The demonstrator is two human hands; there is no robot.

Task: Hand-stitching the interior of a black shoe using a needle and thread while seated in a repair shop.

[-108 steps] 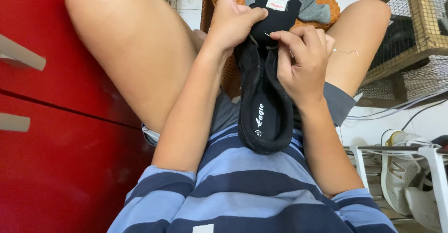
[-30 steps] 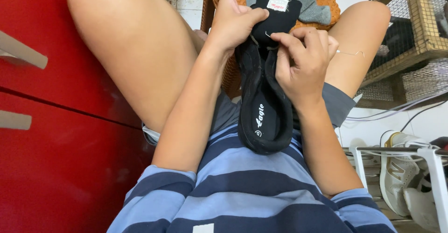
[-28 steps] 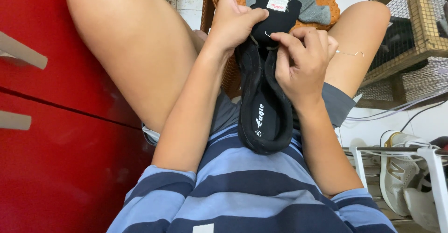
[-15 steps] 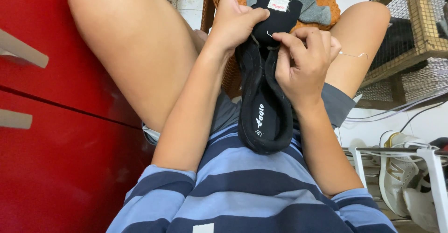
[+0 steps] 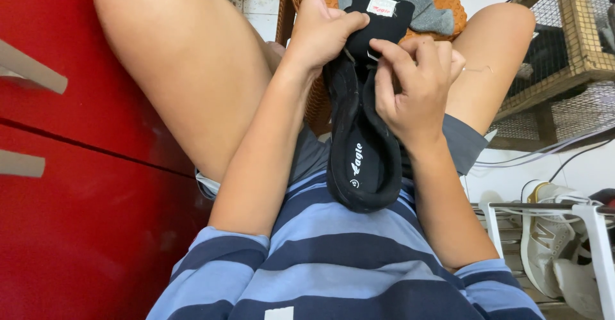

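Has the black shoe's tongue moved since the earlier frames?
Yes, slightly: the tongue has tipped to the right against the orange wicker chair behind it.

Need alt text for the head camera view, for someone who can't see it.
Seated person holds a black shoe on their lap, opening facing the camera: left hand grips its tongue, right hand pinches at the lace area. A red cabinet stands on the left and white sneakers sit on a rack at the right.
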